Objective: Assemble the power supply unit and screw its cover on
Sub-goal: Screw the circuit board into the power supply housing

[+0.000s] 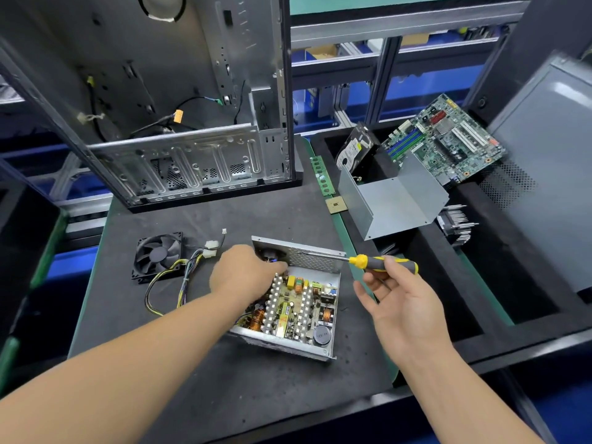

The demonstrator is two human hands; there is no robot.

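The open power supply unit (298, 309) lies on the dark mat, its circuit board with coils and heat sinks exposed. My left hand (245, 272) reaches into its back left corner, fingertips hidden among the parts there. My right hand (395, 296) holds a yellow and black screwdriver (374, 262) by the handle, its shaft pointing left over the unit's perforated rear wall. The grey U-shaped metal cover (394, 200) lies apart to the upper right. A black fan (158, 256) and a bundle of wires (179, 277) lie left of the unit.
An open computer case (192, 116) stands at the back of the mat. A RAM stick (322, 176) and a CPU chip (335, 205) lie near the mat's right edge. A black tray on the right holds a hard drive (355, 149), a motherboard (445, 139) and a heat sink (456, 224).
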